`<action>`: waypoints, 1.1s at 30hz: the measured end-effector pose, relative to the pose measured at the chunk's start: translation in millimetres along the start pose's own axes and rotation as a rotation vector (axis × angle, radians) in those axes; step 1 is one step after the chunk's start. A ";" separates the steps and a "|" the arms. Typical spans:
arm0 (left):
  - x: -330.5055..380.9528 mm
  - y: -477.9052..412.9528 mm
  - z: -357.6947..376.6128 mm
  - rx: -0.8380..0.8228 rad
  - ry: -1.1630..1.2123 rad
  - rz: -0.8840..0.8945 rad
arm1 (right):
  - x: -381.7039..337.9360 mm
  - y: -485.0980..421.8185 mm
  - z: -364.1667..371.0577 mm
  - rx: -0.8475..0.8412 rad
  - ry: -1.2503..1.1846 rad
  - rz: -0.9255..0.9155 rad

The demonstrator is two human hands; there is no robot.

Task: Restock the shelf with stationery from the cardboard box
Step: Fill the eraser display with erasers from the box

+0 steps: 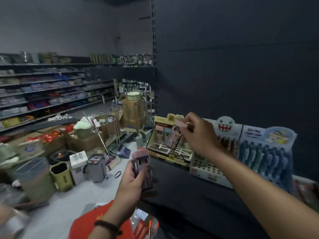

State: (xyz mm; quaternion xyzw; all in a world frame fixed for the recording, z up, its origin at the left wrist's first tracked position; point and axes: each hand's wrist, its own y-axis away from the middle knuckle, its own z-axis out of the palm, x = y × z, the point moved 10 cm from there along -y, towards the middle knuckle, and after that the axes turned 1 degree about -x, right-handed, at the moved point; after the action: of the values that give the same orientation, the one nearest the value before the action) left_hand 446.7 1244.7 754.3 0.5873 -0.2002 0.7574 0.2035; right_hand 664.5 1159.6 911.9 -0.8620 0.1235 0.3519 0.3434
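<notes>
Left forearm enters from bottom edge, angled up; dark bead bracelet (107,225) on wrist. Left hand (133,181) low at centre, fingers and thumb curled round stack of pink packs (143,161), stack upright. Right arm enters from lower right, bare, stretched forward and up-left. Right hand (198,133) higher than left, fingertips pinching top end of single pink pack (175,137), pack tilted. Hands apart.

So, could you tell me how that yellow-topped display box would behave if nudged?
Probably light: the display box looks like thin card, its white dividers mostly empty. It stands at the shelf end, so a nudge might slide it off.
</notes>
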 end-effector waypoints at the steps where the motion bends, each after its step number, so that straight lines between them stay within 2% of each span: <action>1: 3.2 -15.0 -6.1 0.011 -0.020 0.012 | 1.4 -13.9 11.5 0.001 0.033 -0.015; 7: 2.8 -114.5 -40.3 0.013 -0.150 0.034 | 31.1 -82.8 74.8 0.023 0.194 0.035; 13: -24.8 -181.1 -34.2 -0.029 -0.067 -0.013 | 59.7 -107.7 120.0 0.035 0.244 0.047; 18: -37.8 -188.6 -23.4 -0.099 0.018 -0.047 | 77.6 -114.1 133.6 0.045 0.256 0.079; 25: -46.4 -190.4 -29.3 -0.082 0.023 -0.041 | 77.6 -121.4 137.5 -0.036 0.335 0.092; 33: -34.6 -185.7 -26.6 -0.134 0.023 0.025 | 64.7 -120.2 148.1 -0.007 0.494 0.010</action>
State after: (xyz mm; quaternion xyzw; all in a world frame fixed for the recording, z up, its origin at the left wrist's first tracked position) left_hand 534.0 1412.0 726.5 0.5612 -0.2555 0.7514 0.2349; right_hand 688.5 1350.2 851.4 -0.9224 0.2065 0.1326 0.2981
